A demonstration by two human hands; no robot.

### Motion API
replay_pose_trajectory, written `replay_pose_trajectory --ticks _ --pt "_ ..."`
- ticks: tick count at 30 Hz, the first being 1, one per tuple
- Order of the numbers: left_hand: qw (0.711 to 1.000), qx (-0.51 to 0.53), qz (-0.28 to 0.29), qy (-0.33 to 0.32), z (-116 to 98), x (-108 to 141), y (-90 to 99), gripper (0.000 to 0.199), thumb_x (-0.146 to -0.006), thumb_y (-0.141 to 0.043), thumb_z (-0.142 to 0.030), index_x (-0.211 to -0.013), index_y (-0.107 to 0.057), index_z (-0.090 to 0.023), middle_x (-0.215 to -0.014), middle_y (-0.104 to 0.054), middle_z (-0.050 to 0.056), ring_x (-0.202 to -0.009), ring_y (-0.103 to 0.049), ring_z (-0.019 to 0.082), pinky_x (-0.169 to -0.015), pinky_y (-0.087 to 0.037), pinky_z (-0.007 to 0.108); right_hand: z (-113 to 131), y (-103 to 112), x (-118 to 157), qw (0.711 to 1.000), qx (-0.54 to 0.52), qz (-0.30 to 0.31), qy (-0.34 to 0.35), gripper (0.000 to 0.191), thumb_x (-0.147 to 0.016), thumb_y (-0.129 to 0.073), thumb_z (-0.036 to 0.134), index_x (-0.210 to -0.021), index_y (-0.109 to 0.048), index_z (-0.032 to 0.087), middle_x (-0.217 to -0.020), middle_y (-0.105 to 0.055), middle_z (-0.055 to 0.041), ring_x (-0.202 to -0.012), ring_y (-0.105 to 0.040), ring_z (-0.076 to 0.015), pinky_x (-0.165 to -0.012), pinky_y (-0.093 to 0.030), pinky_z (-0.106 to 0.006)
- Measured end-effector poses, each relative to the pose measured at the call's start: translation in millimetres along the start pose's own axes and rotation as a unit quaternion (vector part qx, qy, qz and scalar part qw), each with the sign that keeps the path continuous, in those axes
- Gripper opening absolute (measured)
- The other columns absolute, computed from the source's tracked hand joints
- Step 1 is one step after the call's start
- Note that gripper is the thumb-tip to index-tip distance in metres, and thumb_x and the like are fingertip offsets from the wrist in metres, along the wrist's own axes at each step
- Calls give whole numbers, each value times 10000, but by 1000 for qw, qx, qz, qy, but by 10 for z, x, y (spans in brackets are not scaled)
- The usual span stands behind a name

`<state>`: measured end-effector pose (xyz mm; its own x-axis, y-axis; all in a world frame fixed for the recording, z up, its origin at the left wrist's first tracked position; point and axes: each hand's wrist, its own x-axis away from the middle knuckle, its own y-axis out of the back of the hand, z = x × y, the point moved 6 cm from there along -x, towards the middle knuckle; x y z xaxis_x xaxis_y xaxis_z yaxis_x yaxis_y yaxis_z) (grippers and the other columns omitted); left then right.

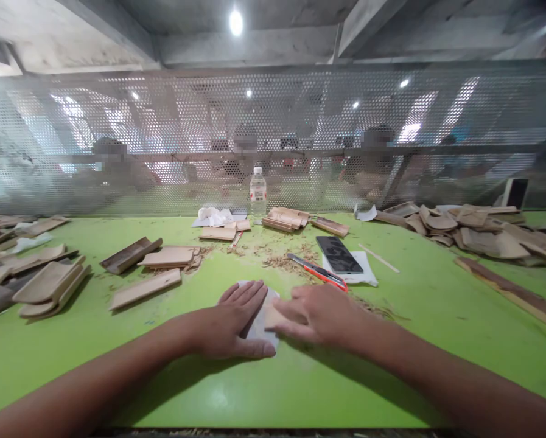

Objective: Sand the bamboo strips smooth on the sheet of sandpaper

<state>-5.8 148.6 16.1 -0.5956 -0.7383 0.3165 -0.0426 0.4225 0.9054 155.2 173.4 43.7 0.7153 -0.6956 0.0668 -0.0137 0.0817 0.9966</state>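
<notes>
While our left hand (229,322) is lying flat, fingers spread, on a grey sheet (259,325) on the green counter (414,316), our right hand (316,313) is pressing a small pale wood piece (273,317) down onto that sheet. The right grip is closing loosely over the piece, fingers together on top; the left grip is open, palm down, pinning the sheet. The piece is sitting between the two hands, near the counter's front edge, mostly hidden under the right fingers.

Just beyond the right hand a red knife (318,272) is lying on scattered shavings (282,261), and we are judging that a forward stroke could carry our knuckles into it; whether its blade is out we cannot tell. A phone (339,254) is resting on a white cloth (368,277) just behind the knife, so dust could be drifting onto it. If the left hand is easing off, the sheet could slide on the smooth counter and the piece could skid out from under our fingers. Wood slats (145,289) are lying to the left, a heap of slats (483,234) to the right, and a bottle (257,191) is standing by the mesh screen (163,134).
</notes>
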Motion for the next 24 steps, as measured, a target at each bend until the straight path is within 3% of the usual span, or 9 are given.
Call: replay_pose_trajectory --ticks 3,7,12,16,19,21,24 --pt "1000 -2 -2 2 15 -6 -10 1156 -922 -344 -893 -1659 17 -79 -1677 94 179 -1556 92 346 -1262 -19 517 -74 21 -10 999 32 -26 -24 579 -1008 -418 639 -1247 -742 223 -897 -663 -102 -676 -482 -191 -559 -153 -319" --pt "1000 -3 2 2 26 -7 -27 1156 -921 -334 -897 -1659 8 -77 -1676 96 178 -1553 93 357 -1260 -27 524 33 -6 -10 997 -11 -12 78 531 -994 -459 640 -1275 -724 275 -880 -654 -69 -691 -495 -182 -565 -179 -299" --pt "1000 -12 -6 -2 13 1 -15 1140 -941 -348 -872 -1655 16 -62 -1679 84 177 -1562 74 332 -1265 -17 497 -44 35 3 997 -76 -9 9 598 -1010 -405 649 -952 -760 172 -698 -593 -43 -597 -433 -148 -571 -204 -305" --pt "1000 -9 4 6 18 -1 -26 1160 -926 -355 -885 -1655 7 -59 -1682 84 178 -1559 80 350 -1263 -23 508 68 0 39 984 -145 29 96 578 -1051 -350 588 -804 -696 197 -600 -499 12 -543 -387 -121 -568 -214 -304" --pt "1000 -7 2 2 17 -6 -27 1146 -932 -354 -879 -1657 11 -71 -1682 94 172 -1559 83 348 -1262 -21 512 -22 -34 23 989 -141 34 29 642 -1041 -332 618 -700 -655 181 -554 -442 12 -511 -345 -117 -551 -197 -313" --pt "1000 -9 -3 2 23 -9 -27 1128 -938 -352 -874 -1660 13 -88 -1680 102 166 -1559 85 348 -1260 -23 521 -66 -23 20 994 -109 20 -12 654 -1038 -332 613 -671 -650 175 -539 -419 7 -504 -312 -119 -547 -179 -322" --pt "1000 -11 -4 2 31 -10 -34 1140 -931 -352 -880 -1660 5 -80 -1676 90 183 -1557 77 356 -1259 -38 526 41 5 36 992 -114 17 49 597 -1047 -351 570 -732 -687 191 -547 -412 16 -510 -307 -118 -549 -179 -318"
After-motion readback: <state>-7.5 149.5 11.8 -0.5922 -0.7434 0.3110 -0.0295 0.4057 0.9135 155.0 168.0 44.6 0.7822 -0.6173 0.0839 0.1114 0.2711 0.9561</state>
